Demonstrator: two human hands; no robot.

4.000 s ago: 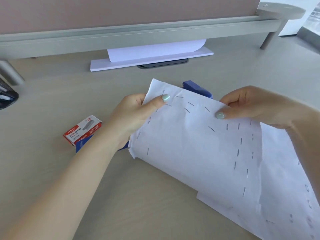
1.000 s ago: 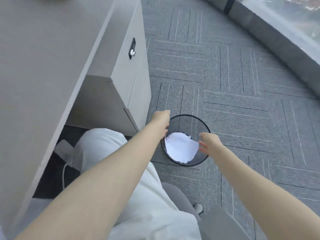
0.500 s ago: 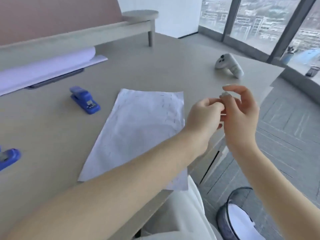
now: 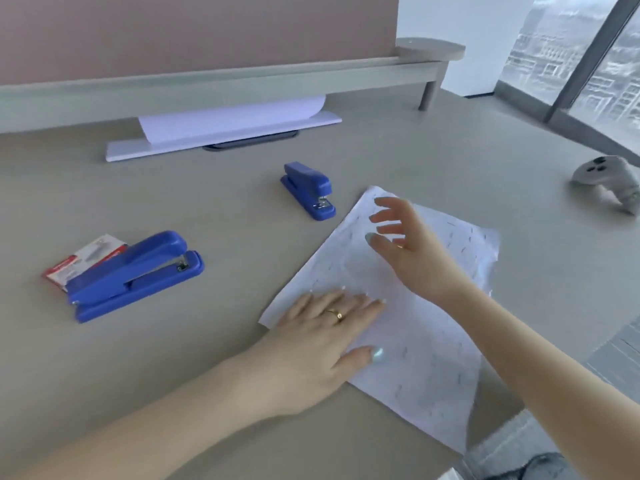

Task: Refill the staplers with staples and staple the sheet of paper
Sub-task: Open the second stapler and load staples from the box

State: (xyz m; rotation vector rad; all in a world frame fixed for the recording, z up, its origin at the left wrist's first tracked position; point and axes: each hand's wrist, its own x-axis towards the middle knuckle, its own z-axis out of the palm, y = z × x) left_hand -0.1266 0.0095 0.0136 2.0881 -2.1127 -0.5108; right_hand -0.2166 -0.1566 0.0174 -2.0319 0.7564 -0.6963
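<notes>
A: Head camera is looking down on a grey desk [image 4: 104,375]; what is lying at the centre?

B: A sheet of paper [image 4: 426,355] is lying flat there, dotted all over with staples, its near corner reaching past the desk's front edge. I am taking that sheet as the landmark for everything else.

A: What are the hands doing?

B: The left hand [image 4: 322,341] is pressing palm-down on the sheet's left corner, fingers straight and spread, a gold ring [image 4: 335,313] showing on one finger. The right hand [image 4: 408,251] is hovering above the sheet's far part, fingers loosely spread and relaxed, gripping nothing; whether the fingertips are touching the paper I cannot tell.

A: And the staplers?

B: A small blue stapler [image 4: 308,190] is sitting just beyond the sheet's far-left corner, closed, apart from the paper. A large blue stapler [image 4: 135,275] is resting well to the left of the sheet, its mouth pointing toward it. A red and white staple box [image 4: 81,259] is lying against the large stapler's far side, farther from the sheet.

A: Anything else?

B: A white paper stack [image 4: 225,131] is sitting well behind the sheet, under a raised shelf [image 4: 242,84], with its top page curling up. A grey controller [image 4: 609,181] is lying far to the sheet's right.
</notes>
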